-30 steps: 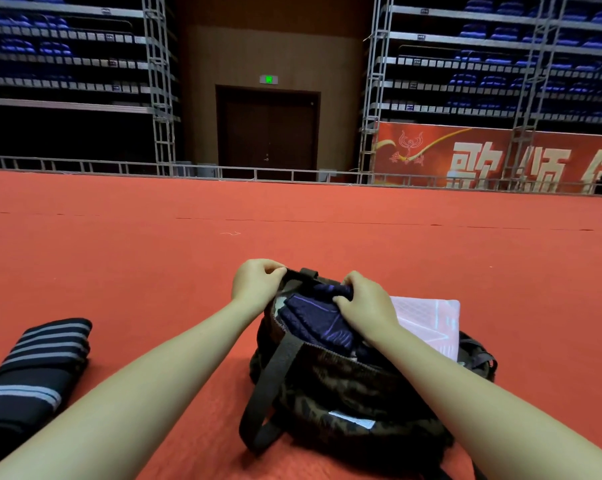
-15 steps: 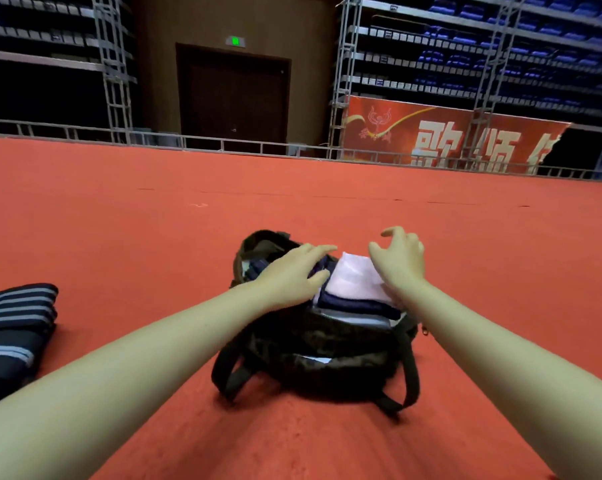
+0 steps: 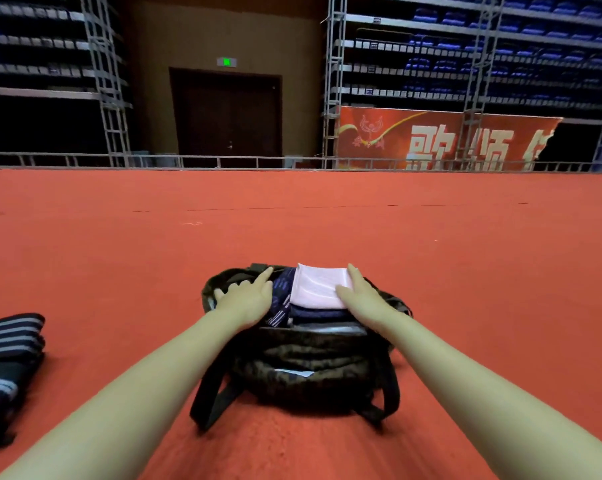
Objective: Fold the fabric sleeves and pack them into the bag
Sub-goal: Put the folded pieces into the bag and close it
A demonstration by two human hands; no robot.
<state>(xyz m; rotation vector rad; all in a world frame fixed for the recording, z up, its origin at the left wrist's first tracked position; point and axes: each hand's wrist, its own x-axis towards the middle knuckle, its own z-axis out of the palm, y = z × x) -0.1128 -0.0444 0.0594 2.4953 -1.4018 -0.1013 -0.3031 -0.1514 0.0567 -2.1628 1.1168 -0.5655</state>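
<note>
A dark camouflage bag [image 3: 310,368] lies open on the red floor in front of me. Inside it, a folded pale pink fabric [image 3: 318,287] lies on top of folded navy fabric [image 3: 318,311], with a navy patterned piece [image 3: 281,299] to its left. My left hand [image 3: 245,297] rests flat with straight fingers on the bag's left opening, beside the patterned piece. Along the right edge of the pink fabric lies my right hand [image 3: 363,296], fingers straight. A folded dark sleeve with grey stripes [image 3: 6,355] sits on the floor at the far left.
Red carpet [image 3: 327,230] stretches wide all round the bag. The bag's black straps [image 3: 212,403] trail on the floor toward me. A low metal rail [image 3: 223,161], a dark door and scaffolded seating stand far behind.
Both hands let go of the bag's rim and the navy fabric, then opened. The pink fabric now lies on the pile in the bag with the hands flat beside it.
</note>
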